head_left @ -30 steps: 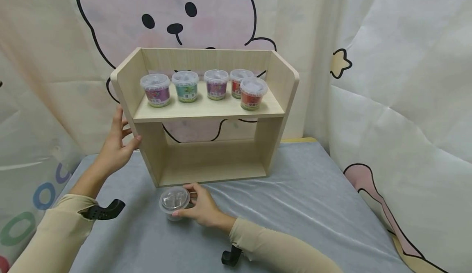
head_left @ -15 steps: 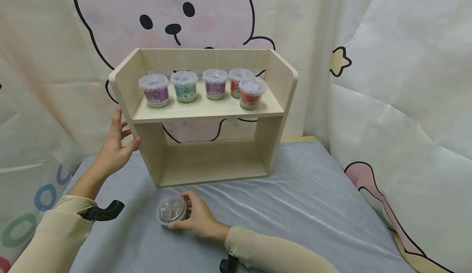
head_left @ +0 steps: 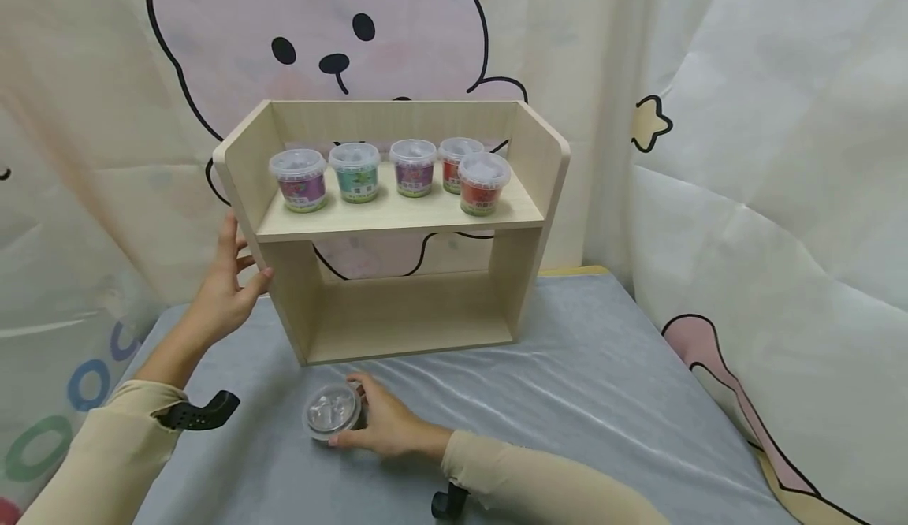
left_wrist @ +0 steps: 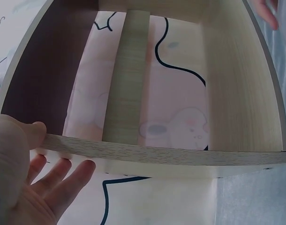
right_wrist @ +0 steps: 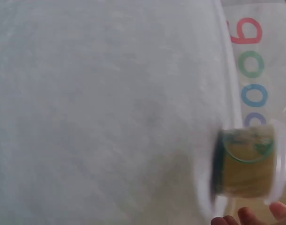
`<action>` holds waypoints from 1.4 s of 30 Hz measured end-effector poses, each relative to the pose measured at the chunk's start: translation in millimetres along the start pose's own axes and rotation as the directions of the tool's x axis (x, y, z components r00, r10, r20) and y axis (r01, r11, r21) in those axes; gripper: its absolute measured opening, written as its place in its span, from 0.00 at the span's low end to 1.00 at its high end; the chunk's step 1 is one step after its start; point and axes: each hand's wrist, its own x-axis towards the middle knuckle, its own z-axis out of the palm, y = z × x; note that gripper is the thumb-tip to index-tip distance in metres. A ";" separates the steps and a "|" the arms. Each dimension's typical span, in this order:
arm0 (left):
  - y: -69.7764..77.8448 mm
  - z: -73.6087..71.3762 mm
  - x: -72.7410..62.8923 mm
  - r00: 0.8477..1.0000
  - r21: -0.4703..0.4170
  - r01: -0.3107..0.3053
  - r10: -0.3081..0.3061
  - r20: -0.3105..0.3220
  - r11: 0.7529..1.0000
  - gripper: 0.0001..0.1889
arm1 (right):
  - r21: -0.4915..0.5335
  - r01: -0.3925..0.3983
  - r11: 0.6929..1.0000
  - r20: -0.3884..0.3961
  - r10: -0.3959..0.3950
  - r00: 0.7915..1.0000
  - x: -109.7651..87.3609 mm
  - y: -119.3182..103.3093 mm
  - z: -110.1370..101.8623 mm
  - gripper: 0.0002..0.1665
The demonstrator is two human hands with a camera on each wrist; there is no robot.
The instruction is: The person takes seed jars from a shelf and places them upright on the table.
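Note:
My left hand [head_left: 223, 296] grips the edge of the left side panel of a pale wooden shelf [head_left: 397, 351]. In the left wrist view, the thumb lies over the panel's edge and the other fingers [left_wrist: 70, 187] spread along its outer face. On the blue-grey cloth side, in front of the shelf, my right hand [head_left: 390, 422] holds a small lidded plastic cup [head_left: 332, 411] between thumb and fingers. Its lid is clear and faces up. The right wrist view shows the cup's yellowish body [right_wrist: 248, 173] with green print, blurred; fingertips [right_wrist: 248, 216] appear at the lower edge.
Several lidded cups with purple [head_left: 301, 190], teal [head_left: 358, 182] and red [head_left: 480, 196] labels stand on the upper shelf board [head_left: 397, 221]. Below is an open lower compartment [head_left: 418, 320]. A blue-grey cloth [head_left: 603, 430] covers the table. Printed curtains [head_left: 766, 194] hang behind and beside it.
The right hand has brought the cup slightly left and nearer to me, away from the shelf's front edge. My left hand keeps its place on the side panel.

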 end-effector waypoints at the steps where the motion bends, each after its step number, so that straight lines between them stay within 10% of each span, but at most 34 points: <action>1: 0.2 0.5 0.4 1.000 0.008 0.000 0.000 -0.002 1.000 0.51 | -0.009 -0.002 1.000 0.010 0.002 1.000 0.2 -1.8 -4.0 0.51; 12: 1.7 1.8 -3.6 1.000 0.033 0.019 -0.019 0.009 0.999 0.51 | 0.055 0.080 0.995 0.156 -0.088 0.984 2.4 -36.4 -57.9 0.40; 42: -1.8 5.6 -0.7 0.998 0.082 -0.013 0.018 -0.061 0.997 0.53 | 0.251 0.250 0.935 -0.053 -0.245 0.968 33.4 -117.1 -154.8 0.31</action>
